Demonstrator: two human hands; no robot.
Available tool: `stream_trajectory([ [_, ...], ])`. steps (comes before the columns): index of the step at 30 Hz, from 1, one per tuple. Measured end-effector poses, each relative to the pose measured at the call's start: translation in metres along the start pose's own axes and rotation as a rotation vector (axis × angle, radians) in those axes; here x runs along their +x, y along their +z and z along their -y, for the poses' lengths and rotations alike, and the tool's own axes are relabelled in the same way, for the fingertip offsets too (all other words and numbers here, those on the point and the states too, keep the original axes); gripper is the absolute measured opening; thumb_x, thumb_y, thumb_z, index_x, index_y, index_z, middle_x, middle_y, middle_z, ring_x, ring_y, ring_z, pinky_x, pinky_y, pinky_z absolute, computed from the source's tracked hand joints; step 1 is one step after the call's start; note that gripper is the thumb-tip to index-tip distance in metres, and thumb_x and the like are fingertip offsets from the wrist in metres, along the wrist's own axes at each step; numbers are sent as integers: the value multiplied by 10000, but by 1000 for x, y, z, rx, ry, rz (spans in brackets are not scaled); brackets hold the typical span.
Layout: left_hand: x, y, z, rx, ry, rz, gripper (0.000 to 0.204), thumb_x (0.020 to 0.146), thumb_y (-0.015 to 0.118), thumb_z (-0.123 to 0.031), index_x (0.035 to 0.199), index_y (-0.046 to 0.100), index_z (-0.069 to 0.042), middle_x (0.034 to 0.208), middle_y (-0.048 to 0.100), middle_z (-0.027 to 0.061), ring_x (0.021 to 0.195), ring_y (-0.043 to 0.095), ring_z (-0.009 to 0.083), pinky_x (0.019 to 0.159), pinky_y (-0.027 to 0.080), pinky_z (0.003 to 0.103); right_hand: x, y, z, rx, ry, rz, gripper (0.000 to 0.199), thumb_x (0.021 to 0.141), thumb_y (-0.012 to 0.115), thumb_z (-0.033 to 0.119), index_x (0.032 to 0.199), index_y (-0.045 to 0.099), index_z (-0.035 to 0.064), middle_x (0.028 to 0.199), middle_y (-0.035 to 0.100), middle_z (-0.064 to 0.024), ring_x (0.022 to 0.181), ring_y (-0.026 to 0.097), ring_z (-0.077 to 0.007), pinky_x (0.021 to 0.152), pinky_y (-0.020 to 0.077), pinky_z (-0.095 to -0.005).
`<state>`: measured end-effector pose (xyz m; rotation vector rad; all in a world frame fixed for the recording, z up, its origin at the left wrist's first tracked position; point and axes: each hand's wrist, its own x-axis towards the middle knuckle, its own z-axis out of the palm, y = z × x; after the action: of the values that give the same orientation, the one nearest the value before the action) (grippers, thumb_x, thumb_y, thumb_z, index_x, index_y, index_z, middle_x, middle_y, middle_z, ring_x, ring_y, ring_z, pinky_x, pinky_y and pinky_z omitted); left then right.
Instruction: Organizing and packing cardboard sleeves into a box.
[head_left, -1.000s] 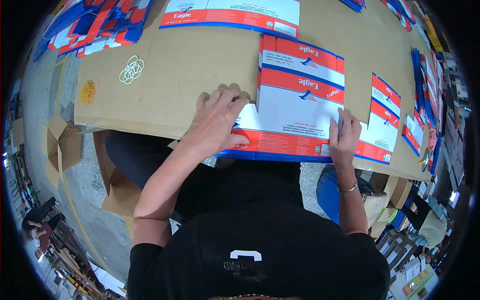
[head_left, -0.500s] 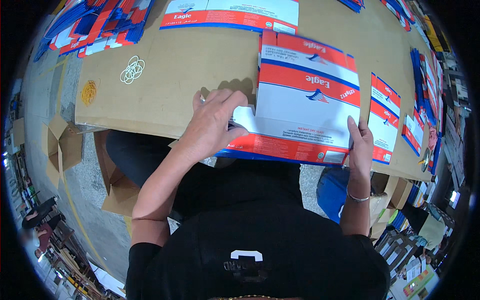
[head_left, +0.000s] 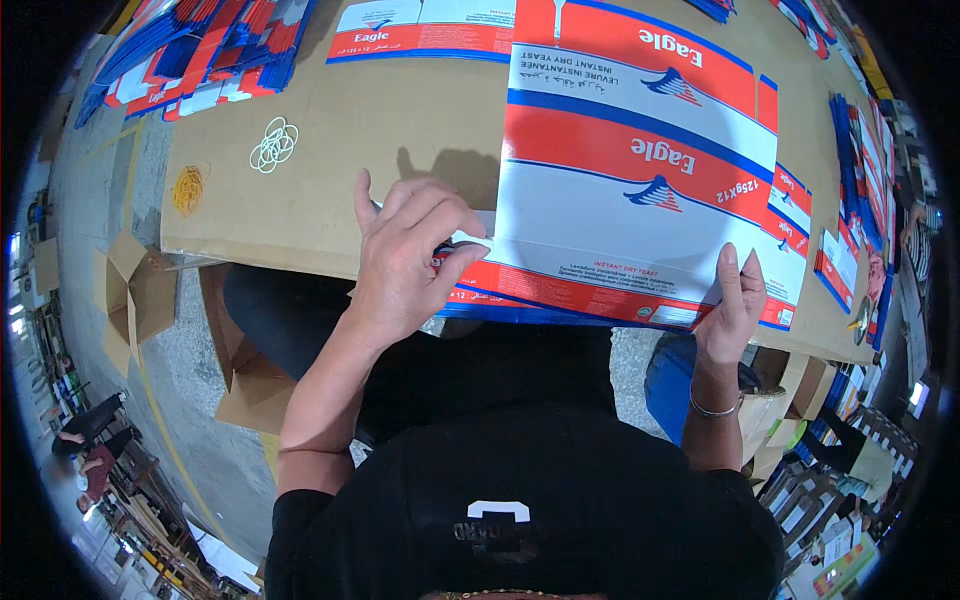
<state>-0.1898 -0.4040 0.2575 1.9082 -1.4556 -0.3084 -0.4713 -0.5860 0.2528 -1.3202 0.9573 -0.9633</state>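
Observation:
A flat printed carton (head_left: 590,205) in red, white and blue is tilted up in front of me, its lower edge at the table's near edge. My left hand (head_left: 405,250) is closed at its left side, thumb and forefinger pinching a small white flap there. The little finger of that hand sticks out over the table. My right hand (head_left: 735,305) grips the carton's lower right edge, thumb on the printed face and most fingers hidden behind. More red and blue card shows beneath the carton's lower left part.
White rubber bands (head_left: 273,145) and yellow rubber bands (head_left: 187,190) lie on the brown tabletop (head_left: 330,200). Flattened cartons (head_left: 215,50) are piled at the far left; another carton (head_left: 430,35) lies ahead. More stand along the right. Open cardboard boxes (head_left: 135,290) and a blue container (head_left: 668,385) are below.
The carton has been raised and tilted closer, so it looks larger and covers more of the carton lying at the right. Both hands keep hold, the right slightly further right.

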Motion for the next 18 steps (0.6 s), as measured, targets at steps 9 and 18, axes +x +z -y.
stream_trajectory([
  [9, -3, 1, 0, 46, 28, -37, 217, 729, 788, -76, 830, 615, -157, 957, 591, 3, 1060, 563, 207, 1102, 134, 635, -2, 1, 1, -62, -92, 23, 333, 993, 585, 202, 1237, 580, -25, 1083, 683, -104, 969, 613, -113, 855, 477, -270],
  [18, -2, 0, -2, 103, 155, -92, 193, 729, 777, -58, 802, 616, -136, 935, 585, 7, 1012, 600, 215, 1119, 138, 626, -9, 2, 0, -132, -253, -58, 291, 1025, 514, 206, 1203, 565, -18, 1042, 669, -87, 960, 611, -118, 807, 497, -263],
])
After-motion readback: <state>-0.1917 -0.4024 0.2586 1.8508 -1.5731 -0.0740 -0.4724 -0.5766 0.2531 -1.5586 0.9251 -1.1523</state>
